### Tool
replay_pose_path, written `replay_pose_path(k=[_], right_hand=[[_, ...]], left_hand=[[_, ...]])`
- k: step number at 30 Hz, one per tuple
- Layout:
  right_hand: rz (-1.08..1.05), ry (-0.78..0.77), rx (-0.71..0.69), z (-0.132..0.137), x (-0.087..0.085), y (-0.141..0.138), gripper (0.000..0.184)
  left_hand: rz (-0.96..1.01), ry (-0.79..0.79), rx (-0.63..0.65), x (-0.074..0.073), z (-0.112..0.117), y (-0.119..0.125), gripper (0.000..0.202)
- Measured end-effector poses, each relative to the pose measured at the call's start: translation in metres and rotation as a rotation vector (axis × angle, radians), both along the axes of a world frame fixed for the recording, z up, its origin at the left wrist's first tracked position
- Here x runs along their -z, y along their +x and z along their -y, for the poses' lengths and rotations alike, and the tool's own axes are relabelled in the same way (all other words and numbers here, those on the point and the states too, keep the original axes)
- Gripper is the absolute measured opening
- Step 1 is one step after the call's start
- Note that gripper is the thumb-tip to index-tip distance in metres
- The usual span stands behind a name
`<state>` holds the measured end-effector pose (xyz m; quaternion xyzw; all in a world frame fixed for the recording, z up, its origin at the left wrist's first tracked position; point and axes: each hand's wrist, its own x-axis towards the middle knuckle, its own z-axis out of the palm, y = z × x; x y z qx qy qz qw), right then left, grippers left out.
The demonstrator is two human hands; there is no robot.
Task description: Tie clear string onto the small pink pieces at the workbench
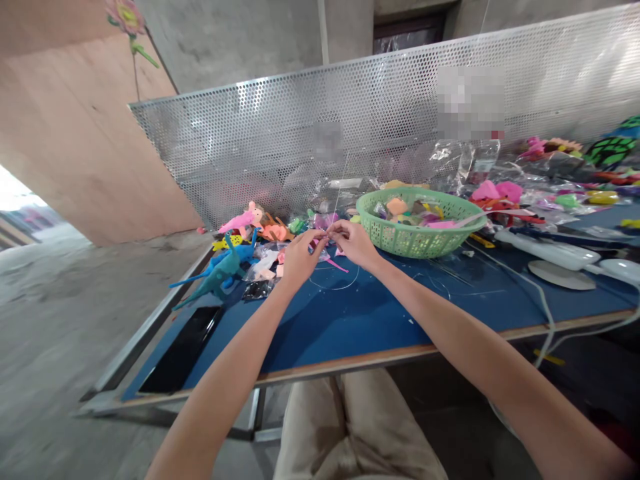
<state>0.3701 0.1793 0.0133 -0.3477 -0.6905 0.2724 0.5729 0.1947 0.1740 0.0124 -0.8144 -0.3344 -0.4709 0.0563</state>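
My left hand (299, 257) and my right hand (354, 242) meet over the blue table (350, 313), fingers pinched together on a small pink piece (323, 248) held between them. A thin clear thread (336, 283) loops on the tabletop just below the hands and another strand rises upward from them. A pink strip (336, 265) lies beneath the hands. What exactly the fingertips grip is too small to make out fully.
A green plastic basket (419, 230) of colourful pieces stands right of my hands. Blue dinosaur toys (220, 272) and a pink pig toy (243, 219) lie at the left. A perforated metal screen (350, 127) backs the table. White tools (550, 252) with cords lie at the right.
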Motion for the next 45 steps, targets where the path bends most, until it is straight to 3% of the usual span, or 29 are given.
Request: replay_pose_path(k=[6, 19, 32, 45], right_hand=[[0.004, -0.013, -0.035, -0.001, -0.003, 0.003, 0.011], [0.122, 0.018, -0.017, 0.001, -0.005, 0.002, 0.015], [0.084, 0.040, -0.038, 0.003, -0.004, -0.002, 0.014], [0.036, 0.021, -0.059, 0.003, -0.003, -0.003, 0.011]], left_hand=[[-0.278, 0.229, -0.020, -0.002, -0.003, -0.009, 0.033], [-0.457, 0.341, -0.167, -0.014, 0.000, -0.016, 0.044], [-0.418, 0.328, -0.232, -0.022, 0.008, -0.016, 0.038], [-0.361, 0.360, -0.124, -0.017, 0.003, -0.019, 0.040]])
